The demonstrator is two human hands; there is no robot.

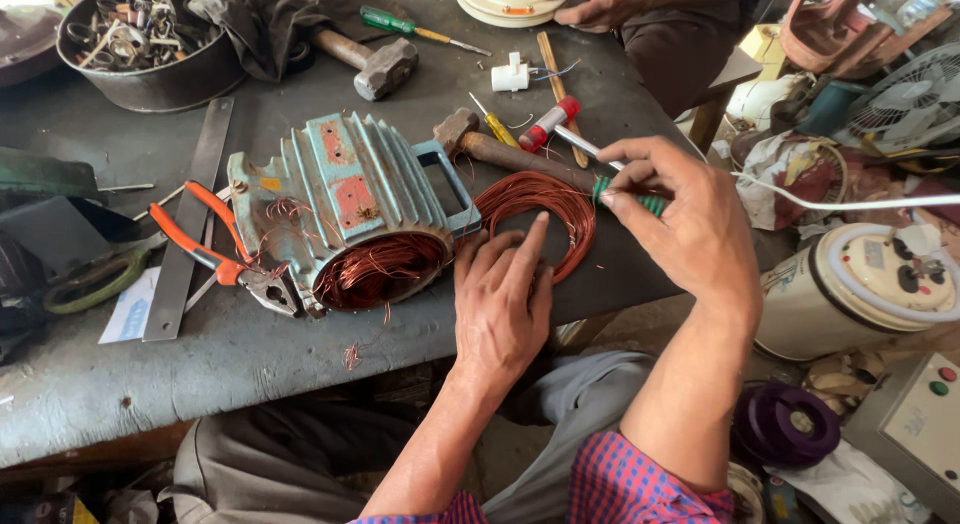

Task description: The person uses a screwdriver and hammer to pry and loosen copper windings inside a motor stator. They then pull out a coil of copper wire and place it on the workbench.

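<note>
Clenched in the right hand (690,224), the grip grasped a green-handled screwdriver (625,191). Released and flat, the left hand (503,294) pressed a copper wire coil (545,204) on the bench (250,354), right of the motor housing (345,199).

The grey bench (300,354) carries a finned motor housing (340,199), a copper wire coil (545,209), orange pliers (205,244), two hammers, screwdrivers and a steel rule (185,224).

Copper wire coil (545,209) flat on bench; green-handled screwdriver (625,189) tilted above.
</note>
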